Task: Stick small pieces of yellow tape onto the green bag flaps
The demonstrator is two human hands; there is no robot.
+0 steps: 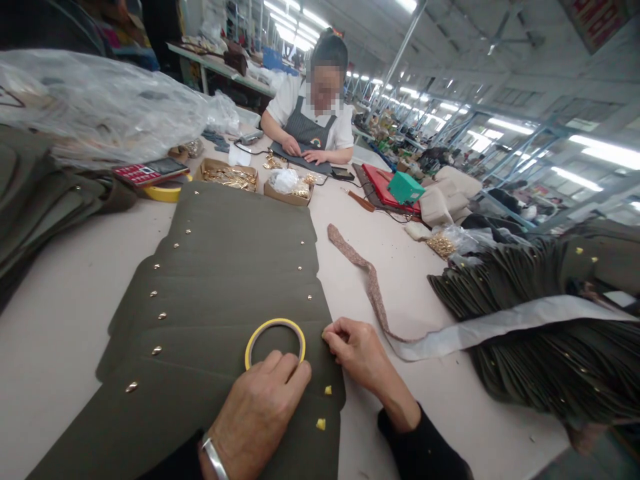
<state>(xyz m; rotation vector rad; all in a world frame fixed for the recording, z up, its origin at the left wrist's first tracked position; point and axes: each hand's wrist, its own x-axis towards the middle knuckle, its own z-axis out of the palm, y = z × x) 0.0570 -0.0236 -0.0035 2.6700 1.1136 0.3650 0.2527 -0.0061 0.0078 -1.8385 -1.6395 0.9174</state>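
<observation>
My left hand (pixel 265 407) is closed on the near rim of a roll of yellow tape (pixel 277 323), held over the dark olive panels (pixel 225 267). The panels overlap in a row down the table, with small gold metal studs (pixel 157 351) along both edges. At the right edge my right hand (pixel 357 350) pinches with thumb and forefinger against the panel. What sits between those fingertips is mostly hidden. Two small pieces of yellow tape (pixel 321 424) stick to the nearer panels, just below that hand.
Fanned olive panels (pixel 525 360) and a pale strip (pixel 450 337) lie to the right. Boxes of gold hardware (pixel 229 175) stand at the back. Across the table (pixel 395 280) a co-worker (pixel 313 120) handles a dark piece. More olive panels (pixel 40 207) and plastic sheeting (pixel 110 100) are on the left.
</observation>
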